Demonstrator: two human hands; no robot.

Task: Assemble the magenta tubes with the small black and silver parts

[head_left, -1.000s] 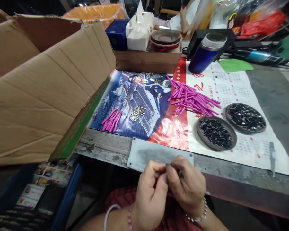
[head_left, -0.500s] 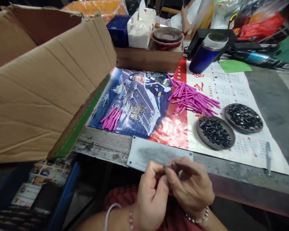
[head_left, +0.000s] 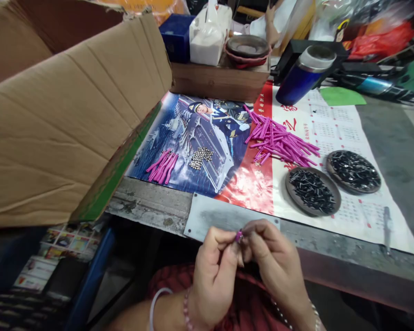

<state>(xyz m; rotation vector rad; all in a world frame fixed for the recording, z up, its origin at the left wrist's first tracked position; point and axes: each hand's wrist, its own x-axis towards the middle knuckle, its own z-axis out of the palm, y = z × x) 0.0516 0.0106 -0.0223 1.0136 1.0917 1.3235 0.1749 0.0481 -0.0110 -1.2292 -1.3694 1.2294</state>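
In front of my lap, my left hand [head_left: 215,276] is closed in a pinch on a magenta tube [head_left: 239,236], most of it hidden by the fingers. My right hand [head_left: 274,257] is closed too, its fingertips meeting the tube's exposed end; what they pinch is too small to make out. Just beyond the hands, a grey metal plate [head_left: 224,216] lies at the table edge. A large pile of magenta tubes [head_left: 279,140] rests on a calendar poster [head_left: 244,184]. Farther left are a smaller group of magenta tubes [head_left: 163,168] and a cluster of small metallic beads [head_left: 200,158].
Two round dishes of small dark parts, a nearer dish [head_left: 337,195] and a farther dish [head_left: 377,186], sit at right near a pen [head_left: 387,230]. A cardboard box [head_left: 89,105] stands at left. Behind are a wooden box [head_left: 217,82] and a blue tumbler [head_left: 300,78].
My right hand has drawn slightly back and its wrist lowered, exposing more of the magenta tube between the fingertips. The whole view has shifted a little.
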